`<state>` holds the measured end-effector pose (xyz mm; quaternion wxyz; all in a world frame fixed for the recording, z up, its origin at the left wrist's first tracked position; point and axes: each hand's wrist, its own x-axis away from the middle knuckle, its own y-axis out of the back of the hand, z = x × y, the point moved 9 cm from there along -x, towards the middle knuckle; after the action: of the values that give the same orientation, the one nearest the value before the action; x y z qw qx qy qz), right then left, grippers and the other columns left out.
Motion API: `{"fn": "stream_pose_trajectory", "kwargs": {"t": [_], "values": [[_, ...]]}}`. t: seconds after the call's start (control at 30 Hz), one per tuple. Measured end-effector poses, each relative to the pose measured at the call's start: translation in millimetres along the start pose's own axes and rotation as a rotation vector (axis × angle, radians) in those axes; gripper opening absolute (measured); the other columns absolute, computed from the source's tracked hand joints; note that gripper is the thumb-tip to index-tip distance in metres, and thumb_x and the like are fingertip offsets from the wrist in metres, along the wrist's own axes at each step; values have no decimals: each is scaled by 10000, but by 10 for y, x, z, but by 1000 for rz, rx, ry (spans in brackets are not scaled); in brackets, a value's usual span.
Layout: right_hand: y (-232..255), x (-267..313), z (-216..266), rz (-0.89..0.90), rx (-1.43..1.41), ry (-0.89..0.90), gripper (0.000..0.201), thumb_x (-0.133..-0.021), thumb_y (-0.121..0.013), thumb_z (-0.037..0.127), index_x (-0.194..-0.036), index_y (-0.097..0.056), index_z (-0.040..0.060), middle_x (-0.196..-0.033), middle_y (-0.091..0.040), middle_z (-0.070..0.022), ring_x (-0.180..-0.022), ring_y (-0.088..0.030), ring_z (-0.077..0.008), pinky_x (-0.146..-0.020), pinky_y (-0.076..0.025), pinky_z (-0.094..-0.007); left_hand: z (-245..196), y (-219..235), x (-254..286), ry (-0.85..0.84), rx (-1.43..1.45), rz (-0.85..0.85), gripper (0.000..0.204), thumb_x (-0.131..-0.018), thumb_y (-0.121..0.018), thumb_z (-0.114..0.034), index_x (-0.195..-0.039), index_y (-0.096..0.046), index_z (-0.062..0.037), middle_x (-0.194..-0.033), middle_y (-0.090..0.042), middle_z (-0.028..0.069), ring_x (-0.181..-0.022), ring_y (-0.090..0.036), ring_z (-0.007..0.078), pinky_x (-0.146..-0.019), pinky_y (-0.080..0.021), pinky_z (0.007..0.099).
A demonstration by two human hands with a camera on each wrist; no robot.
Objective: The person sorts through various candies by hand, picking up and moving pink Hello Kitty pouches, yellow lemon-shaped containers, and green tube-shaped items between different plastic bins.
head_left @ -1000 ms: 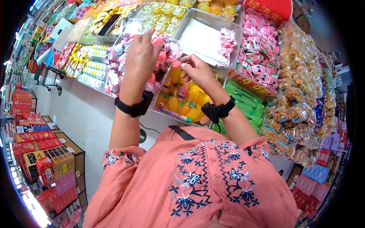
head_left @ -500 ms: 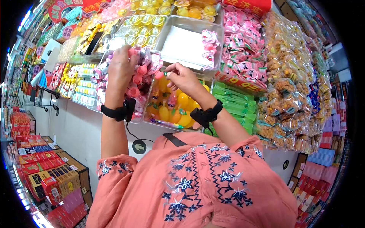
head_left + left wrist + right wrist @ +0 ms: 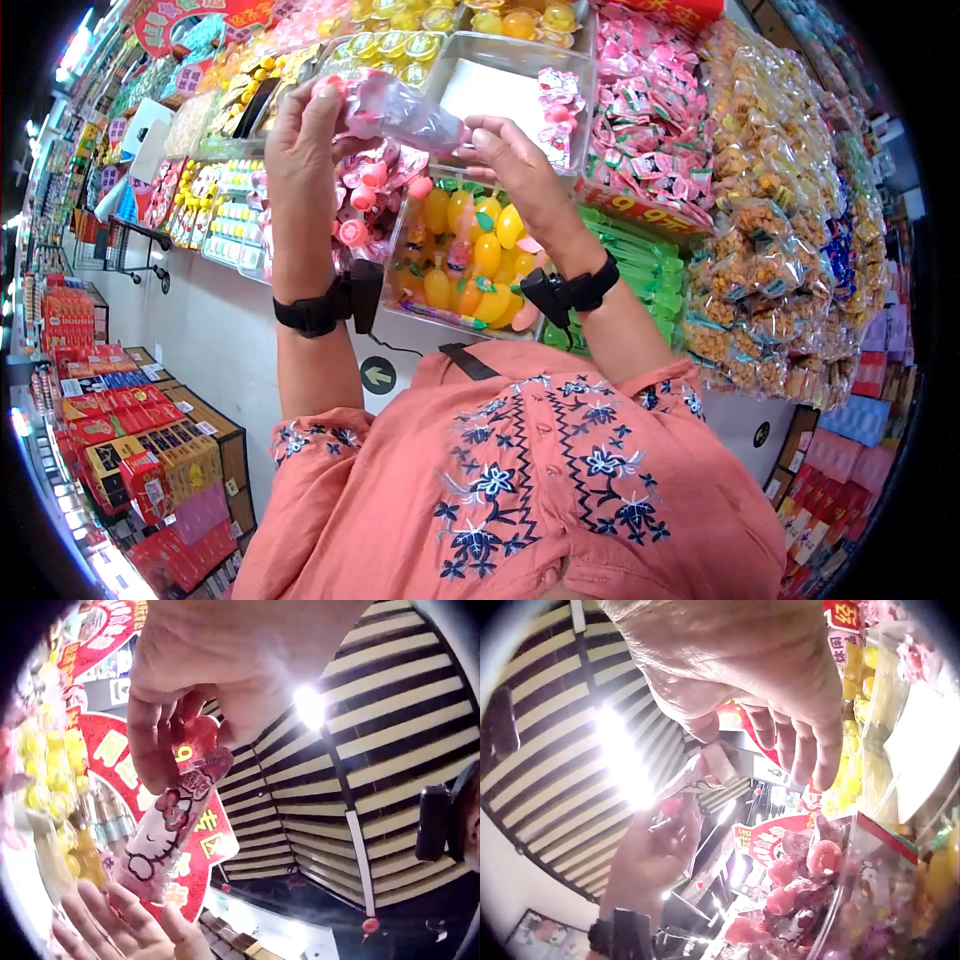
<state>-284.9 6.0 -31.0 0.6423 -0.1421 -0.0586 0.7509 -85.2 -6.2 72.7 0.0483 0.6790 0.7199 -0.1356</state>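
My left hand [image 3: 305,140] pinches a spouted pouch [image 3: 400,115] by its red cap, holding it up above the bins. The pouch is pink and white with a cartoon cat print, plain on the pouch [image 3: 161,840] in the left wrist view. My right hand [image 3: 525,170] is at the pouch's far end, fingers extended. In the left wrist view the right hand [image 3: 127,926] is spread, palm toward the pouch's bottom. Below the left hand lies a heap of similar pouches [image 3: 372,195] with pink caps.
A bin of yellow fruit-shaped containers [image 3: 485,255] stands nearest the body. Behind it is a clear bin with a white liner [image 3: 490,100] and a few pink pouches. Green packs [image 3: 645,270], pink packets [image 3: 655,120] and bagged snacks [image 3: 760,240] lie to the right.
My left hand has come up out of the heap with a pouch and turned it sideways. The right hand's bent fingers have straightened out beside the pouch's end.
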Motion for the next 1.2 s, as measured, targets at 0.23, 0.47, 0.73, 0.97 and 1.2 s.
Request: {"fn": "stream_pose_trajectory", "kwargs": {"t": [0.23,0.47,0.73,0.97,1.2], "values": [[228,246,-130,70,-369,-235,388,-988,-575,395,-1136,-572,36,-975,-661,-78,-803,-695,-190,-732,-575,-308,461,-475,90,202,144,86,262,-1014,-533,-260,-1073,-594,-11,-916,-665,76,-774,-683,152,-662,-607,299],[564,425,-504,-36,-567,-348,260,-970,-612,274,-1055,-624,28,-863,-654,-62,-660,-635,-144,-581,-561,-309,989,-683,35,234,43,46,260,-1009,-561,-291,-1038,-630,-42,-917,-674,29,-756,-653,89,-640,-559,228],[860,530,-634,-168,-514,-363,293,-947,-625,223,-1166,-480,92,-919,-646,-68,-733,-674,-162,-627,-564,-323,1561,-1188,151,468,292,224,374,-971,-609,-431,-1110,-638,-85,-924,-649,-23,-762,-600,57,-655,-472,216],[1012,550,-689,-215,-426,-369,271,-964,-604,219,-1155,-475,76,-974,-630,-85,-749,-675,-183,-636,-567,-322,1784,-1540,331,296,121,304,361,-956,-612,-202,-1246,-535,-2,-1018,-616,18,-829,-577,88,-711,-476,255],[1271,606,-664,-287,-299,-351,298,-993,-546,253,-1192,-464,48,-1004,-615,-110,-782,-669,-189,-655,-561,-323,2249,-1663,-444,188,-226,304,379,-897,-557,-128,-1243,-483,9,-890,-650,120,-680,-643,222,-653,-548,359]]}}
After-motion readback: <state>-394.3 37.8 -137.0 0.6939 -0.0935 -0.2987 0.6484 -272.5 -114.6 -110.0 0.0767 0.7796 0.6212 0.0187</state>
